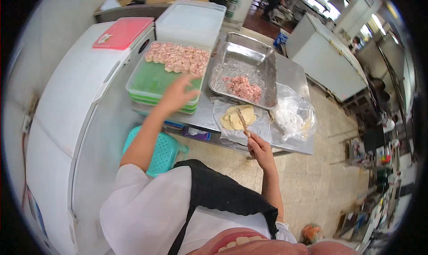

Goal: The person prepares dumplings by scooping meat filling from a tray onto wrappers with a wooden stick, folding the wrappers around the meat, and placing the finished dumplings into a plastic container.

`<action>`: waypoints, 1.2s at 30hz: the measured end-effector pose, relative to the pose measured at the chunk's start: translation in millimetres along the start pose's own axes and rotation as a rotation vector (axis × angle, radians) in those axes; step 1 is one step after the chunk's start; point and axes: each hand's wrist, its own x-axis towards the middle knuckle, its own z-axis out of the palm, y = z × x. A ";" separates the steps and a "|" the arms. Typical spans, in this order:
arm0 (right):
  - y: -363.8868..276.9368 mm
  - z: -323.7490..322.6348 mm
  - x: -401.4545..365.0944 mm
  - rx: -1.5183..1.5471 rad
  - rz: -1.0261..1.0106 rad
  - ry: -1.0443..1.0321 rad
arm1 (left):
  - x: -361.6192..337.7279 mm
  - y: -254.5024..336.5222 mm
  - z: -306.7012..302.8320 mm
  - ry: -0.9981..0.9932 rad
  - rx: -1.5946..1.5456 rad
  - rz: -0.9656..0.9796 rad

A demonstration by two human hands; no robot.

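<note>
My left hand [178, 93] hangs over a green-bottomed tray [154, 80], slightly blurred, its fingers apart with nothing visible in them. Rows of small meat-topped dumplings [178, 57] fill the tray's far part. In my right hand [260, 148] is a thin flat spatula [242, 120], tilted so its tip lies over a loose pile of round yellowish dough wrappers [232, 118]. The wrappers rest on a plastic sheet [220, 107] at the table's near edge. Just beyond them, a deep metal pan [272, 72] contains a mound of pinkish minced meat [243, 88].
Behind the tray stands a stack of translucent lidded containers [191, 21]. A clear plastic bag [294, 114] lies right of the wrappers on the steel table [296, 72]. A white chest freezer [67, 94] with a red board [122, 33] flanks the left; a turquoise stool [160, 155] is below.
</note>
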 end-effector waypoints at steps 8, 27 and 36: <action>17.6 -39.3 -47.5 -0.128 -0.126 -0.215 | -133.0 75.2 142.0 -0.237 -0.244 -0.086; 42.5 -41.0 -110.6 0.084 -0.128 -0.477 | -246.8 159.5 147.3 -0.147 -0.134 -0.255; 50.4 -45.4 -84.3 0.124 -0.102 -0.491 | -208.9 135.1 151.7 -0.229 -0.100 -0.207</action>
